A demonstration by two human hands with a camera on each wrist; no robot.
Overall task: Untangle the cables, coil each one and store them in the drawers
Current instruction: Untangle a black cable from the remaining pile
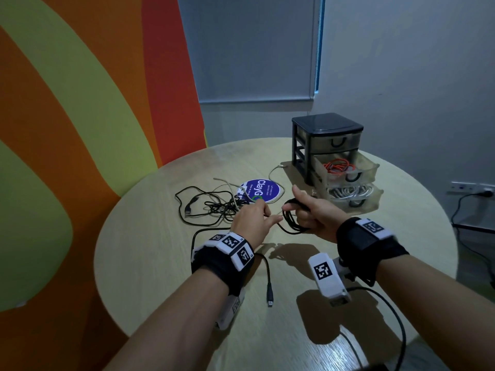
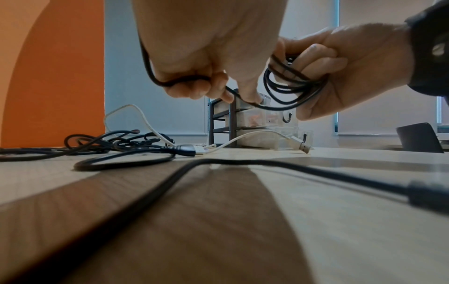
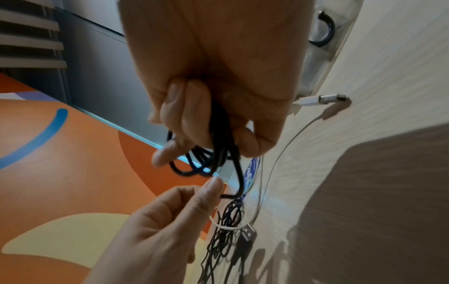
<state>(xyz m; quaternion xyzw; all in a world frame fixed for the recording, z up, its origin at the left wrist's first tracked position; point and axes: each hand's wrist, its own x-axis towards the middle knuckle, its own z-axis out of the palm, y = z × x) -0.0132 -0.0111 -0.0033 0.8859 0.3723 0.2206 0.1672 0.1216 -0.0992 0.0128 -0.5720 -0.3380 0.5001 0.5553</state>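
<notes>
The round surface (image 1: 160,263) carries the drawers (image 1: 328,151) just beyond the right hand (image 1: 318,212), two of them pulled out with coiled cables inside. The right grip is curled round black cable loops (image 1: 290,219). The left hand (image 1: 250,220) pinches the same cable's loose run. A tangle (image 1: 214,204) lies beyond the left grip.

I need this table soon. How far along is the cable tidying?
Partly done. An orange cable and a white cable already lie coiled in the open drawers. The right hand holds a black coil while the left hand feeds its loose end. A black-and-white tangle remains on the table.
</notes>
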